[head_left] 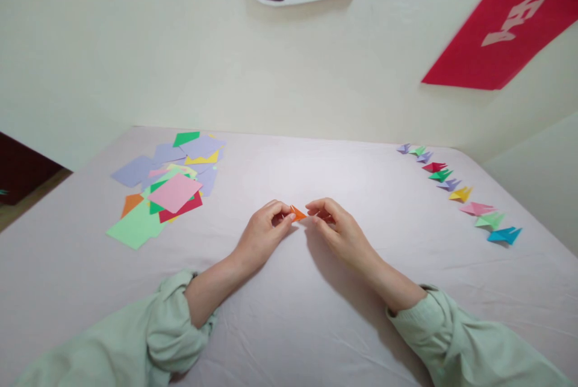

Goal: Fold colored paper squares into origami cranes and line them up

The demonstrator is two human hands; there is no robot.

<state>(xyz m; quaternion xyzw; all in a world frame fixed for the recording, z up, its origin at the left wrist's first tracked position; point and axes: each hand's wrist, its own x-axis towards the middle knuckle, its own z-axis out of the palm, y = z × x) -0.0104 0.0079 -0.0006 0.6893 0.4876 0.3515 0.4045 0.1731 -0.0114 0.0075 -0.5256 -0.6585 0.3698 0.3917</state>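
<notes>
A small folded orange paper [298, 213] rests on the white-covered table [289, 315] in the middle. My left hand [264, 232] pinches its left side with curled fingers. My right hand [332, 226] pinches its right side, and most of the paper is hidden under those fingers. Both wrists lie on the cloth, with pale green sleeves pushed up the forearms.
A loose pile of coloured paper squares [169, 188] lies at the left rear. A curved row of several small folded paper figures [456, 188] runs along the right side. A cream wall with a red banner [501, 26] stands behind the table.
</notes>
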